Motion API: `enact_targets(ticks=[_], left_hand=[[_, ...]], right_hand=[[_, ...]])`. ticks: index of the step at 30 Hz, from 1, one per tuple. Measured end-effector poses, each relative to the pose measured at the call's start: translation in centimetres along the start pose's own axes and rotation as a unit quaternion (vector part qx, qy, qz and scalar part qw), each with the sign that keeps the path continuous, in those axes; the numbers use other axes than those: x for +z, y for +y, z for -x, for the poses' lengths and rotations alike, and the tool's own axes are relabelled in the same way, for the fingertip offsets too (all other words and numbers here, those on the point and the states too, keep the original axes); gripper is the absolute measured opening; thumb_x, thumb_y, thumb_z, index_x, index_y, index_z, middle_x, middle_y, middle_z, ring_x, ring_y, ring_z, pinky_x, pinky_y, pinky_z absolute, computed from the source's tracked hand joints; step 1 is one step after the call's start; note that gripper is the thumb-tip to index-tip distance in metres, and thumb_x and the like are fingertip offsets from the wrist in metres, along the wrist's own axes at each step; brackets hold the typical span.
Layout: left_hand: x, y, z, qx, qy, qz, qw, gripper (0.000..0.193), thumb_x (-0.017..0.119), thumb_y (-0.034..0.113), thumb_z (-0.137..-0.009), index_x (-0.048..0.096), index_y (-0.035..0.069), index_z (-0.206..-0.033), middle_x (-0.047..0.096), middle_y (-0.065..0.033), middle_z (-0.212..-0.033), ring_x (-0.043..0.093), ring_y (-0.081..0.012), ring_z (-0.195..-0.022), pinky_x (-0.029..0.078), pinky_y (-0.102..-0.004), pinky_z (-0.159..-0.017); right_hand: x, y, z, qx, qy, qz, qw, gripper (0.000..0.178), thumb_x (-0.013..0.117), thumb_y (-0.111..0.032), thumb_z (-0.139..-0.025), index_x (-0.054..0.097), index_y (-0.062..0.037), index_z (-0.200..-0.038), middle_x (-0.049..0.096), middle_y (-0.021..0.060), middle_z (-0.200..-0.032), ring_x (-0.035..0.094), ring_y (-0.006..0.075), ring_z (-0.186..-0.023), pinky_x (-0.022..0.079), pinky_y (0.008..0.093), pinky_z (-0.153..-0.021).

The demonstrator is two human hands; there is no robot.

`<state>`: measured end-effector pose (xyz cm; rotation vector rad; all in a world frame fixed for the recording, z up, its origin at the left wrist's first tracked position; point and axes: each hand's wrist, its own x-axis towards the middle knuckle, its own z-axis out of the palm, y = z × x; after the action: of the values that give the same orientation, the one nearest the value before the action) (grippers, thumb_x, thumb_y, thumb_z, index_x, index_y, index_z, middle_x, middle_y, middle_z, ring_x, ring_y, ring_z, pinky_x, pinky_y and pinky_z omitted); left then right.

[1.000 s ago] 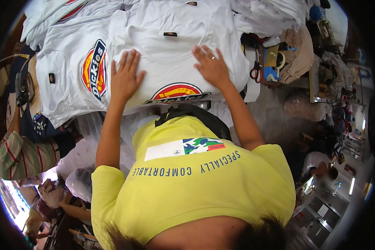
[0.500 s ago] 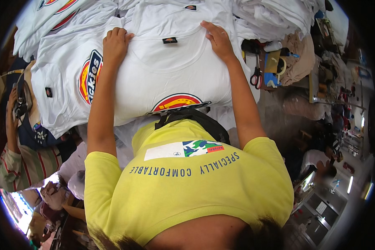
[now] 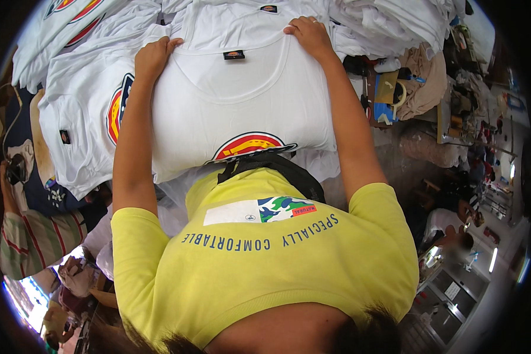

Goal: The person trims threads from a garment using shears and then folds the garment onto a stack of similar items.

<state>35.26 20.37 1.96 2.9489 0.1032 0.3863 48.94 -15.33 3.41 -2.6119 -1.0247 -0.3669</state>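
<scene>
Both the left hand (image 3: 153, 57) and the right hand (image 3: 308, 35) are closed on the shoulders of 1 white T-shirt (image 3: 242, 112) spread flat atop other white shirts (image 3: 76, 118) on the table.

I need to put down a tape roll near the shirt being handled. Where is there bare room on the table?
Hardly any. The left hand and right hand grip the shoulders of the white shirt; more shirts overlap on its left and a heap rises above right. The right edge is crowded with clutter. Only the shirt's flat middle, between the forearms, is open.
</scene>
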Motion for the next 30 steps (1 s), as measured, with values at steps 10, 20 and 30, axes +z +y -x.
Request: enact_targets(ticks=[10, 20, 30], left_hand=[[-1.0, -0.5, -1.0, 0.022, 0.026, -0.059, 0.998, 0.049, 0.041, 0.051, -0.087, 0.055, 0.007, -0.072, 0.059, -0.0137, -0.058, 0.058, -0.0318, -0.053, 0.044, -0.0415, -0.046], [-1.5, -2.5, 0.7, -0.001, -0.096, 0.214, 0.972, 0.044, 0.047, 0.046, -0.087, 0.059, 0.005, -0.077, 0.058, -0.0116, -0.064, 0.055, -0.0209, -0.060, 0.043, -0.0294, -0.058], [-8.5, -2.2, -0.7, -0.042, -0.096, 0.248, 0.963, 0.037, 0.061, 0.041, -0.079, 0.061, 0.004, -0.078, 0.057, -0.0060, -0.065, 0.053, -0.0139, -0.058, 0.043, -0.0278, -0.059]], right_hand=[[-1.0, -1.0, -0.3, -0.088, 0.068, 0.110, 0.988, 0.034, 0.055, -0.040, -0.081, 0.051, -0.0087, -0.069, 0.057, 0.0078, -0.055, 0.057, 0.0272, -0.053, 0.045, 0.0363, -0.049], [-1.0, 0.6, -0.7, 0.059, -0.063, -0.050, 0.995, 0.036, 0.061, -0.044, -0.077, 0.057, -0.0088, -0.074, 0.058, 0.0084, -0.064, 0.057, 0.0223, -0.062, 0.044, 0.0359, -0.058], [-5.2, 0.6, -2.1, 0.107, -0.090, -0.192, 0.971, 0.035, 0.067, -0.042, -0.073, 0.061, -0.0085, -0.077, 0.053, 0.0005, -0.062, 0.048, 0.0125, -0.061, 0.038, 0.0274, -0.060]])
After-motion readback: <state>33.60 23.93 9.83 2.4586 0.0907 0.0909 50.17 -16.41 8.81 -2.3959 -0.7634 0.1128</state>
